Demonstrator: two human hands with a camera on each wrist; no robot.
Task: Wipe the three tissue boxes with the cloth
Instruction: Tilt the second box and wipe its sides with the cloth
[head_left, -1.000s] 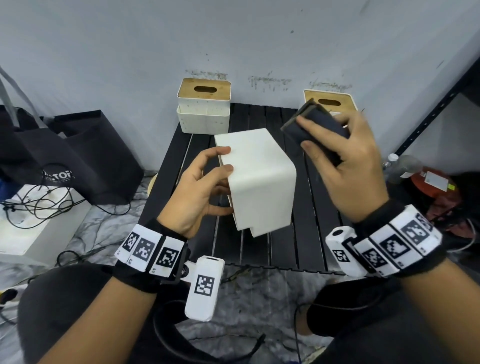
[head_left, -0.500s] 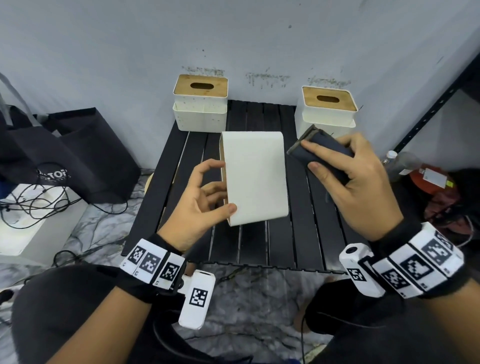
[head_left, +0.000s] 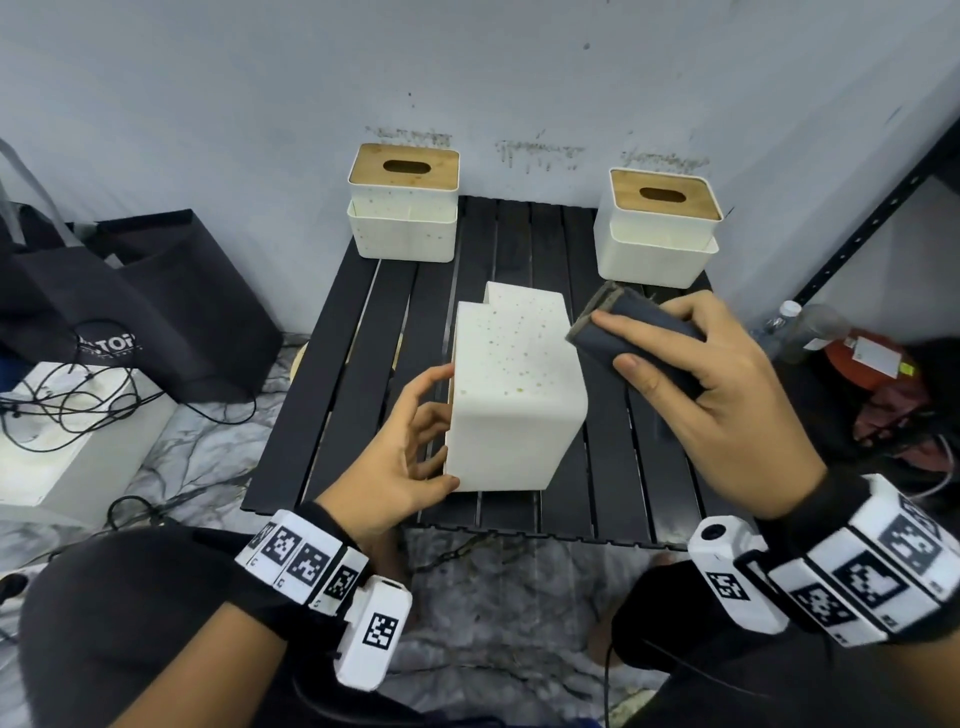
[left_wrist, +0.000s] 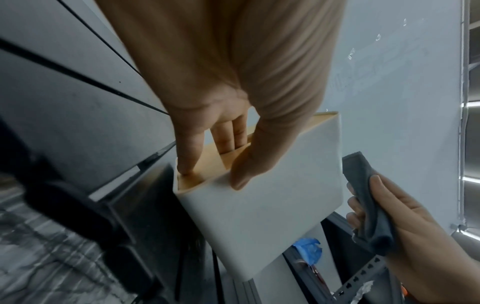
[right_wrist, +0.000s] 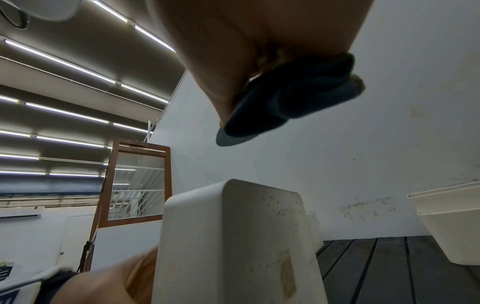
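Observation:
A white tissue box (head_left: 514, 395) lies tipped on its side over the black slatted table (head_left: 363, 332), a speckled face turned up. My left hand (head_left: 410, 441) grips it at its left end, thumb on the white near face (left_wrist: 239, 181) and fingers on the wooden lid (left_wrist: 207, 164). My right hand (head_left: 691, 374) holds a folded dark cloth (head_left: 628, 332) just right of the box's upper edge; whether the cloth touches the box I cannot tell. In the right wrist view the cloth (right_wrist: 293, 102) hangs above the box (right_wrist: 233, 236). Two more white boxes with wooden lids stand at the back left (head_left: 402, 208) and back right (head_left: 660, 228).
A black tote bag (head_left: 119, 312) and a white box with tangled cables (head_left: 67, 415) lie left of the table. A black metal rack upright (head_left: 878, 208), a bottle (head_left: 795, 327) and red items (head_left: 872, 364) are at the right. A grey wall stands directly behind the table.
My left hand has turned the box, bringing a speckled face up where a plain white face showed before. My right hand with the cloth came down beside the box.

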